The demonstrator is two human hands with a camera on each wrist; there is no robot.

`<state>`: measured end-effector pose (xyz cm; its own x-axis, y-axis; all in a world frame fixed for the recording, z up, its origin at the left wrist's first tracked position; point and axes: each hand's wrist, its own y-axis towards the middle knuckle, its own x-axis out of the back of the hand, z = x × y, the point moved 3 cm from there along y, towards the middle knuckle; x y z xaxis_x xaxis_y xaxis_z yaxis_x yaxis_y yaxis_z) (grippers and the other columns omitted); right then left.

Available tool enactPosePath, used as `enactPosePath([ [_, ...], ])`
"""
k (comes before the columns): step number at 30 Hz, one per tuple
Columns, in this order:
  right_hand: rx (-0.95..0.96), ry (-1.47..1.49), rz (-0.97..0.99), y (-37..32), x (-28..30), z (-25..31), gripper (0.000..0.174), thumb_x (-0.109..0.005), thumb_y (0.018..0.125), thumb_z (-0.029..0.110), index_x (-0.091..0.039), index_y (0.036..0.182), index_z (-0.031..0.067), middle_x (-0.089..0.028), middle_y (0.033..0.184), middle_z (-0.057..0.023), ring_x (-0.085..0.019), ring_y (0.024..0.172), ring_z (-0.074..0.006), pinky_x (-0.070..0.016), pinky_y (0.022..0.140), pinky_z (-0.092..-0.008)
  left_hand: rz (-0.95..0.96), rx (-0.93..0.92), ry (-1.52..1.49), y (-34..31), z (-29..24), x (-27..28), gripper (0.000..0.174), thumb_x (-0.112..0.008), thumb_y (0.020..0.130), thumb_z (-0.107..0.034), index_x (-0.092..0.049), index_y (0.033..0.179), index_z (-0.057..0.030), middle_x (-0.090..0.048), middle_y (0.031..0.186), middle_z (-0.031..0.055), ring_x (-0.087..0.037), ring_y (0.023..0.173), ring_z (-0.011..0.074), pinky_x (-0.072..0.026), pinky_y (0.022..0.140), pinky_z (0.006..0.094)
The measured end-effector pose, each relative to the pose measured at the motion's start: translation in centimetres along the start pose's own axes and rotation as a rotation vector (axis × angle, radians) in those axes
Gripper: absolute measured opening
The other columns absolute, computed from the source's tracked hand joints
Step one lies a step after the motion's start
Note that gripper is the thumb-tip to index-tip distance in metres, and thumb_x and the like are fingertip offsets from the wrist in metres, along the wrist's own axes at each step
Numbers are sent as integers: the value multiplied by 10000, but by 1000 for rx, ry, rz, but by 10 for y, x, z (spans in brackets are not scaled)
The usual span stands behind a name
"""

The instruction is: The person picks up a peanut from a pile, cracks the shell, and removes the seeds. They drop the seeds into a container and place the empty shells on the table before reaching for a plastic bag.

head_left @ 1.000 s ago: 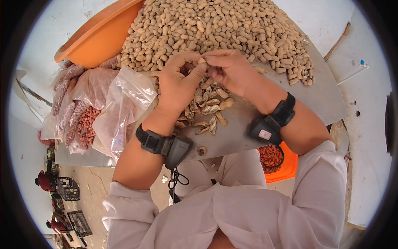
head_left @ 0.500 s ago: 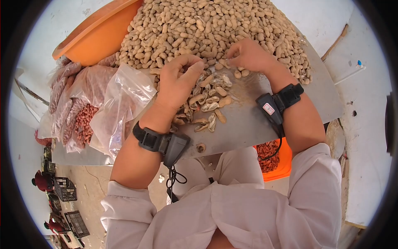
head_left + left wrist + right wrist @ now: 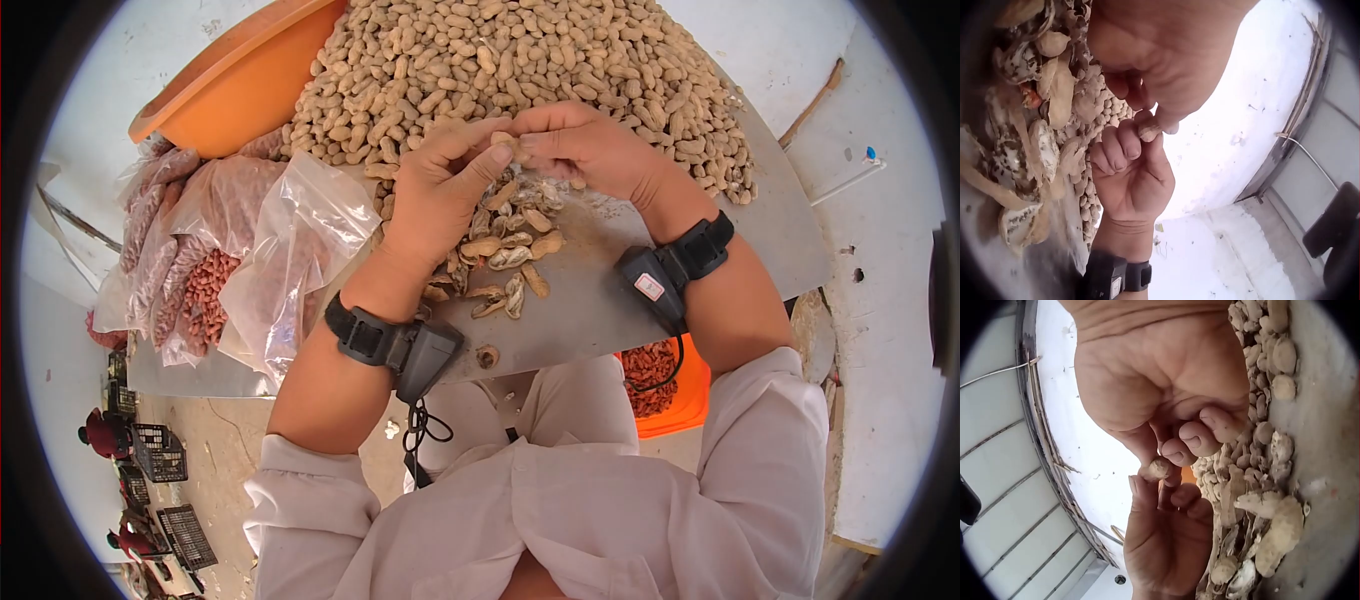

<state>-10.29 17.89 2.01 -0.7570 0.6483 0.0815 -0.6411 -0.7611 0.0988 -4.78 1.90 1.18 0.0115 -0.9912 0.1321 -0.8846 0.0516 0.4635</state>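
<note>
An unshelled peanut sits between the fingertips of both hands, held above the scattered shells. My left hand pinches it with thumb and forefinger. From the other side my right hand pinches the same peanut, its other fingers curled in, as the right wrist view shows. Beneath the hands lie split peanut shells on the metal table. Just beyond the fingers rises a large heap of unshelled peanuts.
An orange basin leans at the back left. Plastic bags of shelled peanuts lie along the table's left side, by a clear bag. Below the table's front edge stands an orange container of reddish kernels. A white wall is at the right.
The right hand left the left hand, reached to the heap's near edge half a second ago, and has come back left to meet it. A peanut is now pinched between them.
</note>
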Motion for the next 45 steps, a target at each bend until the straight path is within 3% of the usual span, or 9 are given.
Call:
enactPosePath([
  [3,12,62,45,4,-3,-4,302,-576,872,247,-610,1067,18,-473,665,39,-372,579,-32,-298,509,-184,-9,19,7,-1,-3,0,232,-647,837,-153,-647,1015,-5,-566,847,15,-506,755,85,-424,687,209],
  [6,80,-312,-152,1,-15,6,306,-542,880,271,-616,985,-7,-539,676,-7,-453,613,-97,-387,553,-260,-60,5,29,2,2,3,225,-645,839,-157,-649,1001,-2,-578,852,25,-517,766,92,-427,693,214],
  [12,395,-696,-349,6,-25,0,301,-472,893,256,-587,955,-15,-594,767,-197,-581,727,-322,-452,664,-393,-129,37,0,1,6,5,202,-638,840,-136,-648,974,15,-591,846,45,-532,755,97,-431,694,219],
  [15,389,-746,-412,5,-32,3,282,-450,886,228,-584,931,-16,-596,798,-227,-568,781,-394,-446,681,-444,-158,34,-40,1,7,3,181,-626,842,-111,-650,959,27,-588,843,48,-532,728,96,-432,673,219],
  [24,359,-816,-480,2,-39,9,279,-455,880,226,-557,833,-29,-573,708,-231,-570,704,-392,-444,646,-454,-193,48,-170,0,2,-4,158,-599,843,-49,-645,951,58,-582,848,58,-515,661,81,-419,606,199],
  [30,345,-649,-481,0,-36,7,278,-466,864,209,-546,782,-44,-543,653,-216,-542,609,-347,-427,586,-409,-180,9,-130,1,0,-2,162,-586,849,-45,-641,961,58,-574,853,58,-524,658,81,-425,599,200],
  [33,276,-457,-446,4,-30,-2,248,-498,850,191,-556,784,-41,-530,596,-127,-496,534,-228,-401,529,-344,-176,21,-125,0,1,-4,166,-574,855,-43,-637,972,55,-572,851,55,-528,653,79,-429,596,199],
  [36,203,-45,-314,4,-33,-7,248,-460,923,203,-543,788,12,-396,608,43,-324,518,-53,-272,462,-223,-176,-9,-83,0,1,-4,169,-565,858,-38,-633,983,52,-572,848,54,-533,648,79,-434,598,197],
  [45,193,431,-292,9,-29,-21,247,-471,929,253,-523,837,29,-450,596,6,-328,485,-70,-263,442,-213,-177,-91,-46,-2,-4,-7,182,-556,860,-15,-623,1018,45,-589,886,64,-563,690,90,-468,648,206],
])
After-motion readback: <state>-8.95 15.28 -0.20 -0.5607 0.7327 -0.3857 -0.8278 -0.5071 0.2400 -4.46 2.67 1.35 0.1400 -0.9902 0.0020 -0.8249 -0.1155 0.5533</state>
